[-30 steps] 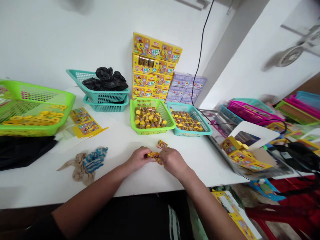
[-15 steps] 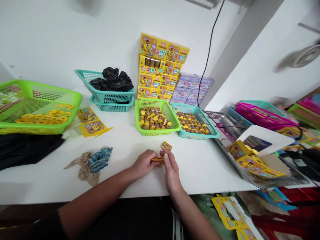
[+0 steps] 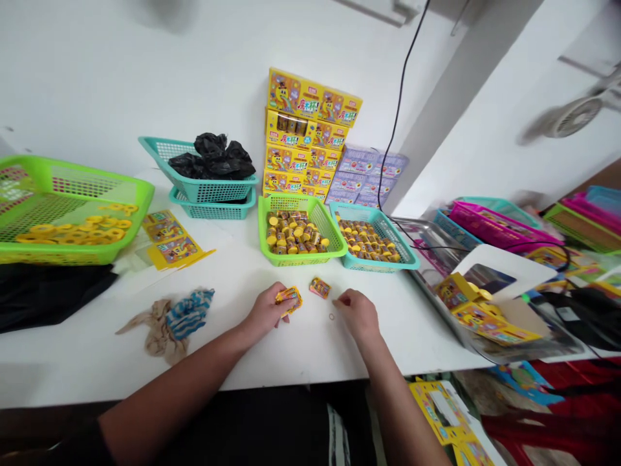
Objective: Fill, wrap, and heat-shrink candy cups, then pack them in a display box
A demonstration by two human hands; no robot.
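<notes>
My left hand (image 3: 266,314) is closed around a small stack of yellow printed cards (image 3: 290,299), held just above the white table. Just right of it, another small stack of printed cards (image 3: 320,288) lies on the table. My right hand (image 3: 358,314) is low over the table with its fingers curled and pinched together; whatever is between the fingertips is too small to make out. A thin small ring, like a rubber band (image 3: 332,316), lies by those fingertips.
Behind my hands stand a green basket (image 3: 303,260) and a teal basket (image 3: 381,265) of small yellow-capped tubs. Yellow boxes (image 3: 310,97) are stacked at the wall. Crumpled cloths (image 3: 189,314) and a green basket (image 3: 77,252) of yellow pieces are left; a metal tray (image 3: 466,333) is right.
My hands have come apart: the right moved right, off the cards, while the left keeps hold of them and has shifted slightly left. The small ring on the table now shows.
</notes>
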